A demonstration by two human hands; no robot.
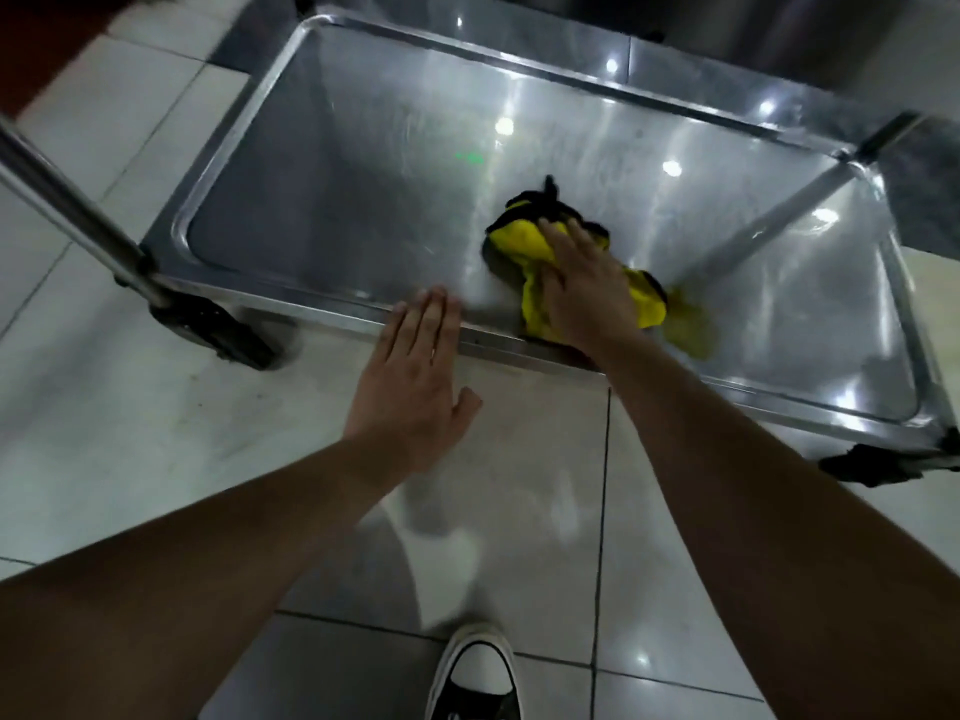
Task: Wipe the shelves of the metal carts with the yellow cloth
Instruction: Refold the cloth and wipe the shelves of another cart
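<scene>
The yellow cloth (535, 246) is pressed flat onto the cart shelf (337, 200) by the right hand (582, 288), fingers straight; the left hand (415, 376) is held open, empty, at the rim.

The right hand (584, 285) covers the middle of the yellow cloth (535, 246); the cart's right caster (878, 465) and a sneaker (475, 678) are cut off by the frame edges.

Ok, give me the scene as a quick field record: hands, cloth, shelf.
right hand: pressing flat on the yellow cloth
left hand: open, fingertips at the shelf's near rim
yellow cloth: bunched, black-edged, on the shelf near the front rim
shelf: low metal cart tray, shiny, streaked
caster: black, front-left corner
floor: pale tiles
</scene>
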